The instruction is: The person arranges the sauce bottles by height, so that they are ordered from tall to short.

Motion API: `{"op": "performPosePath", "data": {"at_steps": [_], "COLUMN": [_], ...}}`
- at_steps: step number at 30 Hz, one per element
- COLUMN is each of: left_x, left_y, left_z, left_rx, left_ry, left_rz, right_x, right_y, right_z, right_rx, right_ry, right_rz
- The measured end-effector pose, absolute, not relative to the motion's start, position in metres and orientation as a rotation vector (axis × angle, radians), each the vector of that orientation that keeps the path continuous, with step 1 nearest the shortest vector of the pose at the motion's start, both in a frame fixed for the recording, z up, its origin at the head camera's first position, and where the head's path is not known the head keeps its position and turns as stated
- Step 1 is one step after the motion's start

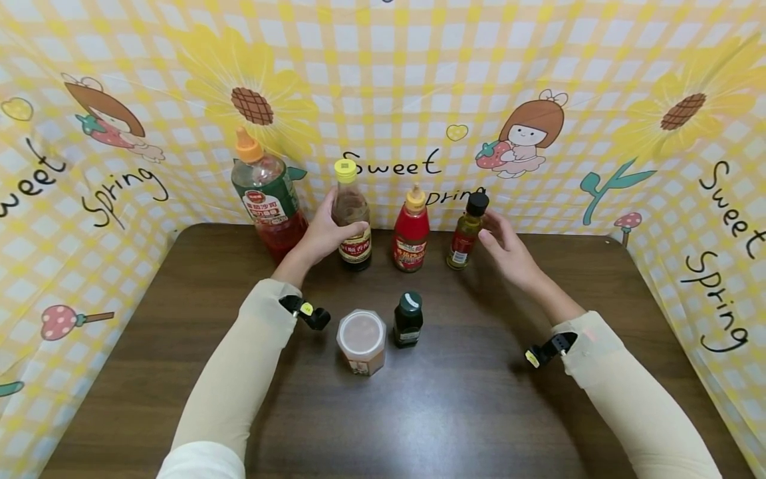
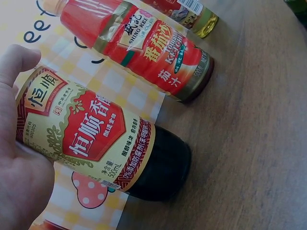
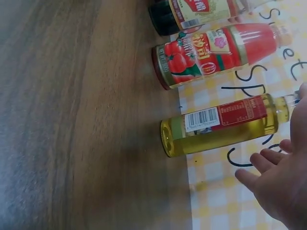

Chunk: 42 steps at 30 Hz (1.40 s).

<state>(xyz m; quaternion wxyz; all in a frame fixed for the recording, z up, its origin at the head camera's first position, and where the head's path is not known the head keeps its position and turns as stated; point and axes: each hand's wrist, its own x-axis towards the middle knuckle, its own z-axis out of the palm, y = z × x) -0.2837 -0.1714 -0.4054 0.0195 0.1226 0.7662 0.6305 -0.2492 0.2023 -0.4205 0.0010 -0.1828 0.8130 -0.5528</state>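
My left hand (image 1: pixel 328 233) grips a dark vinegar bottle (image 1: pixel 353 216) with a yellow cap around its upper part, thumb across the front. In the left wrist view, the vinegar bottle's cream and red label (image 2: pixel 91 120) faces the camera. My right hand (image 1: pixel 507 249) is beside a small bottle of yellow oil (image 1: pixel 463 239) with a black cap. Its fingers are spread and loosely bent near the oil bottle's neck in the right wrist view. Between these two bottles stands a red ketchup bottle (image 1: pixel 411 233) with a yellow nozzle cap.
A large sauce bottle (image 1: pixel 269 199) with an orange cap stands left of my left hand, partly behind it. Nearer on the brown table (image 1: pixel 479 412) are a white-lidded jar (image 1: pixel 362 336) and a small dark green-capped bottle (image 1: pixel 409 320). A checked cloth (image 1: pixel 383 86) hangs behind the row.
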Motion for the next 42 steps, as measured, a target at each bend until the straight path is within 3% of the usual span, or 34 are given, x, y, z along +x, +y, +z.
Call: {"op": "performPosePath", "data": {"at_steps": [14,42], "left_x": [-0.285,-0.283], "left_y": [-0.173,-0.172], "left_z": [-0.407,-0.406], "left_rx": [0.395,0.330], "left_ry": [2.380,2.450], "left_rz": [1.964,1.879], "right_x": [-0.217,-0.163], "right_y": [0.207,0.156], "right_z": [-0.413,-0.409], "right_rx": [-0.674,-1.037], "right_ry": [2.614,2.430], "right_rz": [-1.693,-1.518]}}
